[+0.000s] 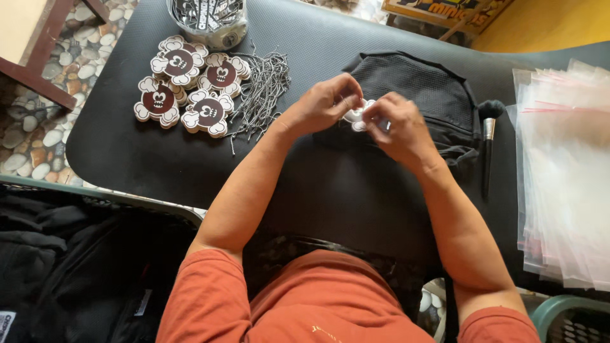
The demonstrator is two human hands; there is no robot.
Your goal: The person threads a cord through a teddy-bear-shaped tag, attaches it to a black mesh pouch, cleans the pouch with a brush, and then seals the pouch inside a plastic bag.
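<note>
Your view is bright and evenly lit, soft daylight with only faint shadows under your forearms on the black padded tabletop (159, 159). Glare washes the stack of clear plastic bags (565, 171) at the right edge. The wide lens bows the tabletop's edges. Focus is sharp mid-frame, slightly soft at the corners.

Short-sleeved shirt (330, 298) in burnt orange, plain weave, sleeves ending above the elbows. Small pale marking on the chest near the lower edge of the view, too small to read. Both forearms bare from sleeve to wrist. Left hand (327, 101) and right hand (397, 124) bare, without gloves, rings, watch or wristband. Fingers (348, 86) with short, unpainted nails.
</note>
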